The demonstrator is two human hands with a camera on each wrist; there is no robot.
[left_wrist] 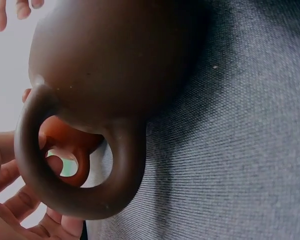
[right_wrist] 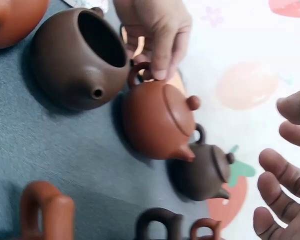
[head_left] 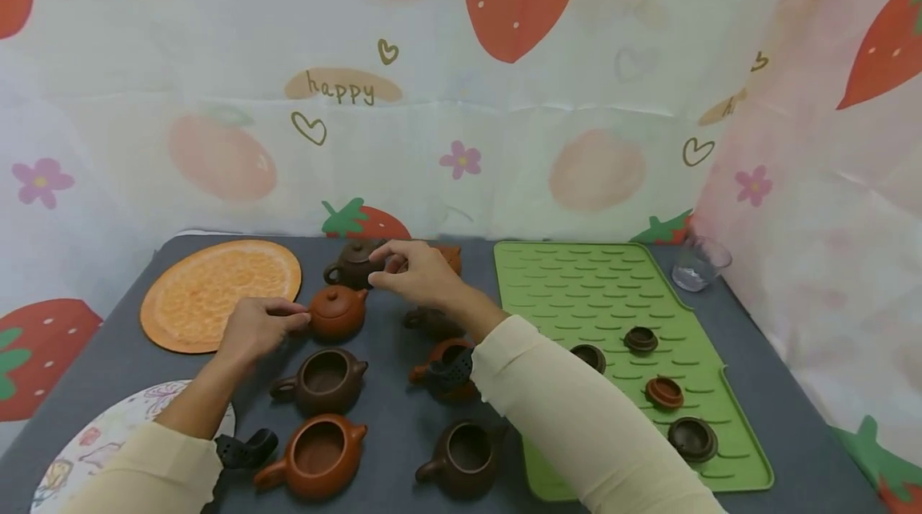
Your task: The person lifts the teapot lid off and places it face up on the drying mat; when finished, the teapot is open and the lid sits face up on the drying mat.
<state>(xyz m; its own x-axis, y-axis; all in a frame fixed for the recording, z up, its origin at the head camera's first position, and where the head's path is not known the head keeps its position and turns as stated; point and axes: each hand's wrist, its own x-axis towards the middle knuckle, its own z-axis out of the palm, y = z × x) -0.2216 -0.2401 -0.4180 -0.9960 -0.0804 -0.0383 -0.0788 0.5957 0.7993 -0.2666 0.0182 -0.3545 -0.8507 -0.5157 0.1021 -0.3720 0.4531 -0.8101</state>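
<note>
My left hand (head_left: 261, 328) pinches the handle of a reddish-brown teapot (head_left: 337, 314), which stands upright with its lid on. In the right wrist view, the left thumb and fingers close on that handle. My right hand (head_left: 421, 278) hovers just beyond this teapot, with fingers apart and nothing between them. Close to its fingertips is a dark lidded teapot (head_left: 356, 262). The left wrist view is mostly filled by an uncovered dark brown teapot (left_wrist: 115, 55), partly hiding the red one behind it.
Uncovered teapots (head_left: 320, 454) stand in two columns, some partly behind my right arm. Several small lids (head_left: 664, 392) lie on a green mat (head_left: 576, 282) at right. Black strainer-like pieces (head_left: 245, 450), an orange round mat (head_left: 219, 294), a floral mat (head_left: 108, 434) and a clear cup (head_left: 699, 264) are around.
</note>
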